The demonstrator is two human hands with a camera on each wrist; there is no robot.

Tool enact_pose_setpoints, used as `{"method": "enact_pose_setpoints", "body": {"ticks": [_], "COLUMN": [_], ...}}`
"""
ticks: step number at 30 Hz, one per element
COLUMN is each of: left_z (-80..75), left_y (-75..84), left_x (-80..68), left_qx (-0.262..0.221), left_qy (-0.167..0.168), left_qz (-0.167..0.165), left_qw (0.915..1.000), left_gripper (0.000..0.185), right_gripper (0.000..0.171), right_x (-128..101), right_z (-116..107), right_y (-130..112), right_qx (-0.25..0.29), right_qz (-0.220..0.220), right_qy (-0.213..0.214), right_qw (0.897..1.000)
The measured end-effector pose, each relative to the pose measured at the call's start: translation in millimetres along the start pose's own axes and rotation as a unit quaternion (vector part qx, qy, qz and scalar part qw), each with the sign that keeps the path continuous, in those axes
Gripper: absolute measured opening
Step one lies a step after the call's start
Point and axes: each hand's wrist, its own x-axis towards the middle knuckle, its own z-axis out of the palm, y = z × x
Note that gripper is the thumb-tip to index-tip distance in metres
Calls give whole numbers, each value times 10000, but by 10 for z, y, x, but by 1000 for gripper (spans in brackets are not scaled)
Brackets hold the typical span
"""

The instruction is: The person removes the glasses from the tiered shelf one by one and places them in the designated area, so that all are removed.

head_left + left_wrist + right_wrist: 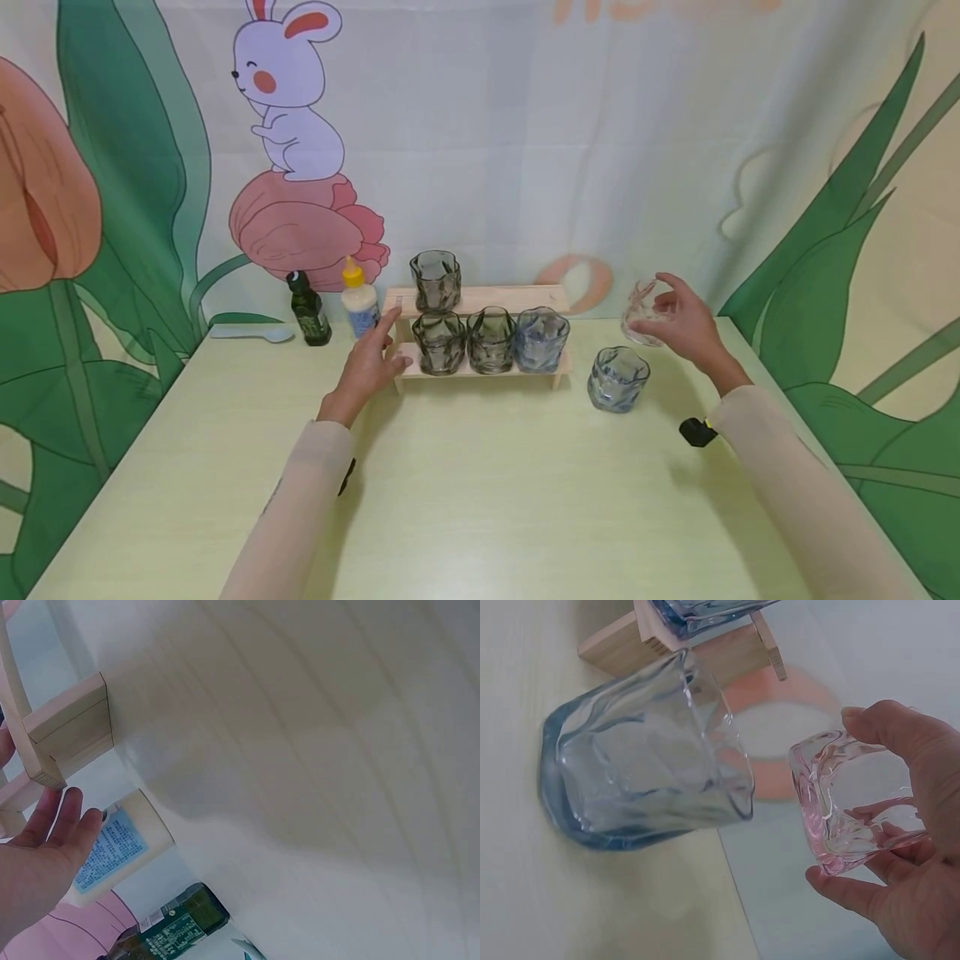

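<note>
A two-step wooden rack (pixel 525 297) stands at the back of the pale table (pixel 480 492). One grey glass (pixel 435 280) sits on its upper step; two grey glasses (pixel 439 342) and a blue one (pixel 542 338) sit on the lower step. My left hand (pixel 369 363) rests with straight fingers against the rack's left end (pixel 67 731). My right hand (pixel 686 325) holds a pinkish clear glass (pixel 642 312), lifted off the table at the right, and grips it by its base (pixel 855 814). Another blue glass (pixel 618 379) stands on the table just left of that hand, also large in the right wrist view (pixel 645 765).
A dark green bottle (pixel 308 309) and a white bottle with a yellow cap (pixel 359 298) stand left of the rack, close to my left hand. A pale spoon (pixel 251 332) lies further left. A printed cloth backdrop hangs behind the table.
</note>
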Motion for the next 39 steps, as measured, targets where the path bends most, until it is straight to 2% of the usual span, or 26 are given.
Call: {"method": "enact_pose_setpoints", "body": {"ticks": [10, 17, 31, 39], "left_z": [5, 2, -10, -17], "left_y": [6, 1, 19, 28], "left_x": [-3, -16, -25, -22], "left_qx": [-23, -5, -10, -21], "left_qy": [-37, 2, -54, -40], "left_qz": [-22, 62, -99, -16], "left_qw": [10000, 10000, 9999, 10000], "left_gripper": [85, 85, 85, 85], "right_gripper": [95, 94, 94, 94], "right_x": [-153, -271, -393, -452], "right_z": [-44, -11, 132, 215], "right_y": [301, 477, 610, 690], "right_qx": [22, -5, 62, 100], "right_qz": [71, 212, 212, 157], "right_qy": [168, 63, -114, -233], "right_qw": [9998, 9998, 9997, 9996]}}
